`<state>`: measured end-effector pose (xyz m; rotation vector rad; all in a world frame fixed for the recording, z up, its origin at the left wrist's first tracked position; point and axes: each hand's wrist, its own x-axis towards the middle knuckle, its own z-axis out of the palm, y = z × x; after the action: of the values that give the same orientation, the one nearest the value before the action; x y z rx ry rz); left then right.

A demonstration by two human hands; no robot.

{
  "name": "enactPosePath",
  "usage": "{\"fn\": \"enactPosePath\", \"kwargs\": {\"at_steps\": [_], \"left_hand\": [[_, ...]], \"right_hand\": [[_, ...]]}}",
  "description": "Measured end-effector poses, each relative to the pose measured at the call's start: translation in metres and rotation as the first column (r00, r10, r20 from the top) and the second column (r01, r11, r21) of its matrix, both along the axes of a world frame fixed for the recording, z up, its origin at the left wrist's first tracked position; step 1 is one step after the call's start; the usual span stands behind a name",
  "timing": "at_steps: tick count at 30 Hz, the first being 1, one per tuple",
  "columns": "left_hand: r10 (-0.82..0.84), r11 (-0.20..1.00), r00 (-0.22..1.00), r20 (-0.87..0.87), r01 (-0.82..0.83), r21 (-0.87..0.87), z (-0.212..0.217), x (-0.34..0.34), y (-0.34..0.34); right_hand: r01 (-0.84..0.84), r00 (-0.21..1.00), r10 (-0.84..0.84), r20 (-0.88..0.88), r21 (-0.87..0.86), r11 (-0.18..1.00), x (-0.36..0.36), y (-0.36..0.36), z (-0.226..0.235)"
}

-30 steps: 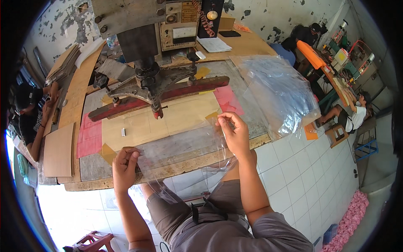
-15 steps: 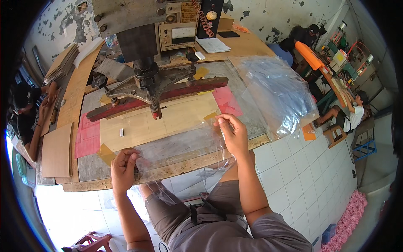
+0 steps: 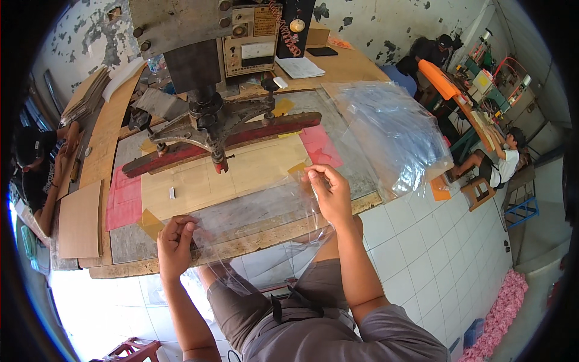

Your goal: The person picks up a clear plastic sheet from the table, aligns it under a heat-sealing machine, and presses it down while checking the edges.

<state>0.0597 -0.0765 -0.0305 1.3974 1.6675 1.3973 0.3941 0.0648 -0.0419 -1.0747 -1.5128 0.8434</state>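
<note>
Between my two hands a clear plastic sheet (image 3: pixel 259 220) is stretched over the table's front edge, and its lower part hangs toward my lap. My left hand (image 3: pixel 175 244) pinches its left corner. The fingers of my right hand (image 3: pixel 329 192) are closed on its right corner. Just beyond the sheet lies a yellowish board (image 3: pixel 241 174) with pink-red patches (image 3: pixel 321 145) at its ends. Above that board hangs the press's long red bar (image 3: pixel 175 158), apart from my hands. A small white piece (image 3: pixel 172 193) rests on the board's left part.
A pile of clear plastic sheets (image 3: pixel 398 136) lies on the table's right side. The press head (image 3: pixel 208 114) stands over the middle. A brown board (image 3: pixel 81 220) is at the left. One person (image 3: pixel 36 163) sits at the left; others (image 3: pixel 509 154) are at the far right.
The view has shifted slightly, so the table and press appear a little farther left. Both hands keep hold of the plastic sheet in nearly the same pose.
</note>
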Motion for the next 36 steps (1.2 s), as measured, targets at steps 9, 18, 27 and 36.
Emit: {"fn": "enactPosePath", "kwargs": {"at_steps": [9, 18, 27, 36], "left_hand": [[-0.027, 0.999, 0.998, 0.054, 0.025, 0.038, -0.005, -0.001, 0.000], [-0.062, 0.997, 0.997, 0.049, 0.060, 0.054, -0.003, -0.003, -0.002], [-0.080, 0.997, 0.984, 0.158, 0.078, 0.021, -0.011, -0.006, -0.002], [-0.105, 0.994, 0.991, 0.081, 0.104, 0.015, -0.002, -0.003, -0.002]], "right_hand": [[-0.004, 1.000, 0.004, -0.002, 0.023, 1.000, 0.000, 0.000, 0.000], [-0.002, 1.000, 0.002, 0.008, 0.040, 0.999, 0.001, -0.001, 0.001], [0.000, 1.000, 0.000, -0.005, 0.045, 0.999, 0.001, -0.001, 0.001], [0.003, 1.000, -0.003, -0.007, 0.063, 0.998, 0.001, 0.000, 0.000]]}}
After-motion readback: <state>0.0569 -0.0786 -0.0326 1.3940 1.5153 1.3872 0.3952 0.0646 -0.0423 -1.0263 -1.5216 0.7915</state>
